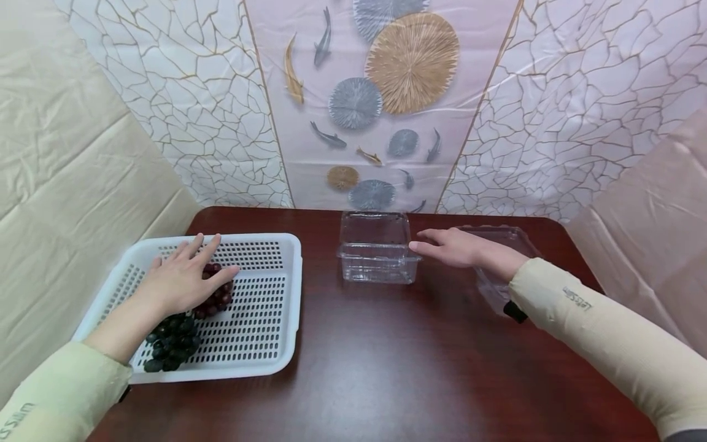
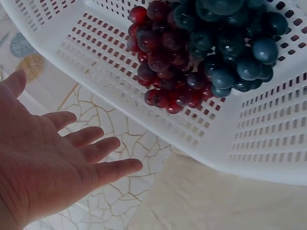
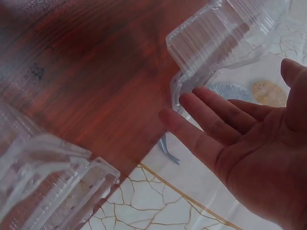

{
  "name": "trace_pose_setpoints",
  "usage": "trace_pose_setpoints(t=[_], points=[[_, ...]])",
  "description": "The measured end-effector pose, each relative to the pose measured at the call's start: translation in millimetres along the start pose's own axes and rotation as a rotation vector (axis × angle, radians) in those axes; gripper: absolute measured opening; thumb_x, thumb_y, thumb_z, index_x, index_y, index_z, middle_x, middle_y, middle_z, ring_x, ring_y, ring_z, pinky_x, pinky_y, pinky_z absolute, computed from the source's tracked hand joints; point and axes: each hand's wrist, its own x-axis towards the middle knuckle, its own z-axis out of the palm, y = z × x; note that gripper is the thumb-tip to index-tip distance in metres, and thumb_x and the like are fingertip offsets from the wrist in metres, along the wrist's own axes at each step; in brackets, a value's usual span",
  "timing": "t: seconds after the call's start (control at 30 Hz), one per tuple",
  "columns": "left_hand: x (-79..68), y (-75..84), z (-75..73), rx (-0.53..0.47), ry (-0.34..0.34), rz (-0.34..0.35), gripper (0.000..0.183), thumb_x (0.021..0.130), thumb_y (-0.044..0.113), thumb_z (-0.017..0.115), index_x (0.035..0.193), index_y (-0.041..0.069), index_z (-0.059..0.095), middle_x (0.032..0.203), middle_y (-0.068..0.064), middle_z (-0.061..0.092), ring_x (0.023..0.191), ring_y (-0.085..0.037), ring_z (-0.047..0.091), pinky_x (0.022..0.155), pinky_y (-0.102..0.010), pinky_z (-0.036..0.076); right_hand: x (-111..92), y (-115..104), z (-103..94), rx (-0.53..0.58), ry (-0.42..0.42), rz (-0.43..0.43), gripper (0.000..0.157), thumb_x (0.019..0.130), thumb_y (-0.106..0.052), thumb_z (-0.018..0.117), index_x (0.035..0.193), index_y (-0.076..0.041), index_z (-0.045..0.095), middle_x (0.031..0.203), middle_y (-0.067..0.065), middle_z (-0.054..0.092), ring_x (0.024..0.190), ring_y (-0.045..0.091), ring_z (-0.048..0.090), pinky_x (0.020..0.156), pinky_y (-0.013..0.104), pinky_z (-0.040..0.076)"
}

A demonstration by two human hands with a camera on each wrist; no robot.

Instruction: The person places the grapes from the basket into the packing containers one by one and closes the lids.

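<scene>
White basket [image 1: 293, 294], at left on the table [image 1: 359, 350]. Dark grapes [image 1: 173, 341], near its front-left corner. Left hand [image 1: 173, 281], spread, gripping nothing, over red grapes [image 1: 220, 301] in the same basket: best cupped gently from beneath, squeezing likely to loosen berries. Clear box [image 1: 380, 270], lid up, centre: probably light, best steadied by the rim. Right hand [image 1: 457, 247], well apart from the left, fingers extended, beside the box, contact impossible to tell. Second box [image 1: 488, 287], partly behind the right arm.
</scene>
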Motion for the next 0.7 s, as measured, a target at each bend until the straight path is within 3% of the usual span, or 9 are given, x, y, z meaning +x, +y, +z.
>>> trace_pose_setpoints(t=[0.27,0.5,0.7], points=[[-2.0,-17.7,-1.5,-0.059,0.012,0.024,0.097,0.109,0.068,0.036,0.166,-0.009,0.019,0.164,-0.045,0.020,0.148,-0.067,0.026,0.117,-0.079,0.027,12,4,7.0,0.005,-0.046,0.004,0.080,0.112,-0.060,0.040,0.157,0.005,0.046,0.157,0.029,0.051,0.145,0.048,0.048,0.118,0.064,0.040],[1.3,-30.2,-3.4,-0.142,-0.037,-0.020,0.098,0.110,0.068,0.030,0.165,-0.011,0.013,0.165,-0.045,0.015,0.150,-0.067,0.018,0.119,-0.079,0.022,16,4,11.4,0.019,-0.076,0.016,0.081,0.111,-0.062,0.039,0.153,0.006,0.051,0.151,0.029,0.057,0.139,0.048,0.055,0.112,0.062,0.046],[3.8,-37.9,-5.4,-0.220,-0.061,-0.045,0.099,0.111,0.067,0.027,0.164,-0.015,0.011,0.164,-0.046,0.016,0.151,-0.066,0.017,0.122,-0.076,0.020,20,8,17.2,0.045,-0.097,0.033,0.077,0.111,-0.063,0.041,0.146,0.003,0.059,0.128,0.020,0.072,0.118,0.035,0.070,0.103,0.055,0.054]])
